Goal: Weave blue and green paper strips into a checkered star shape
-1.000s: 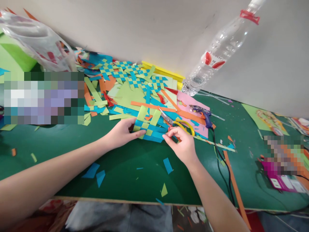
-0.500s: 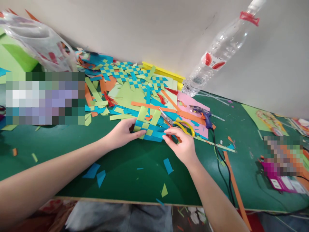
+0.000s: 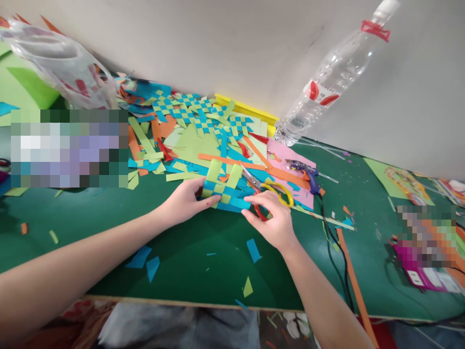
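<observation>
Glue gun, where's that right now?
In the head view, the blue glue gun lies right of the yellow-handled scissors, partly over the pink paper.

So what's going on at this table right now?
A person's left hand holds the left side of a blue-and-green woven paper piece, while the right hand has its fingers at the loose blue strips on the other side. Scissors lie open beside the right hand. More woven pieces lie beyond, and a glue gun rests on pink paper.
</observation>
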Demonstrator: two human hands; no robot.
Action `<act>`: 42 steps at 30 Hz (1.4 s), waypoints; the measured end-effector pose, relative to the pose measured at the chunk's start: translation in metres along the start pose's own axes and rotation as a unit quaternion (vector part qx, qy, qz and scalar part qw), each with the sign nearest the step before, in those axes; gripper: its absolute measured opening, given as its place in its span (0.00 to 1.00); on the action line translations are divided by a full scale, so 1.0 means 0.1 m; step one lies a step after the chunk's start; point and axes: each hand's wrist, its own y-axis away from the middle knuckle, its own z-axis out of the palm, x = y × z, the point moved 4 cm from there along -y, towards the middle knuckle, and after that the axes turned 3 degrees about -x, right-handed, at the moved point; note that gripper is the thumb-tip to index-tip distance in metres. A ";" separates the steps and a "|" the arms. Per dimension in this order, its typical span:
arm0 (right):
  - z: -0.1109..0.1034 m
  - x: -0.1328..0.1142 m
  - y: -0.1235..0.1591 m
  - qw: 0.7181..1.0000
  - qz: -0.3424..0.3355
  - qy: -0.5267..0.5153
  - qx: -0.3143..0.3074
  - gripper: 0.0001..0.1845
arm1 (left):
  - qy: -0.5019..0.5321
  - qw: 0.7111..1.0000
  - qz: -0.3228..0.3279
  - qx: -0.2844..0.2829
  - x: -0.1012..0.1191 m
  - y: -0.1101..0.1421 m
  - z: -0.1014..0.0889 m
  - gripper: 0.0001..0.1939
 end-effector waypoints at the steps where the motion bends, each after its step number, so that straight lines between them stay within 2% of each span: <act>1: 0.00 0.00 0.00 1.000 -0.003 0.005 0.004 0.07 | -0.003 1.000 -0.001 -0.001 0.01 0.01 0.01 0.20; 5: 0.01 -0.03 0.00 1.000 -0.022 0.007 0.009 0.05 | -0.066 0.997 -0.026 -0.008 0.04 0.03 0.03 0.20; 9: 0.05 -0.05 0.01 0.999 -0.028 -0.010 -0.019 0.06 | -0.122 0.992 0.005 -0.016 0.08 0.04 0.03 0.17; 15: 0.06 -0.08 0.02 0.998 -0.039 -0.028 -0.038 0.10 | -0.080 0.997 -0.002 -0.009 0.03 0.03 0.02 0.16; 25: 0.05 -0.10 0.03 0.997 -0.050 -0.042 -0.037 0.16 | -0.123 0.992 -0.004 0.033 0.11 0.02 -0.01 0.16; 34: 0.10 -0.09 0.03 0.995 -0.043 -0.040 -0.086 0.19 | -0.129 0.991 0.020 -0.013 0.10 0.01 0.01 0.16; 42: 0.12 -0.06 0.04 0.993 -0.053 -0.031 -0.101 0.20 | -0.114 0.993 0.004 -0.026 0.09 0.01 0.02 0.15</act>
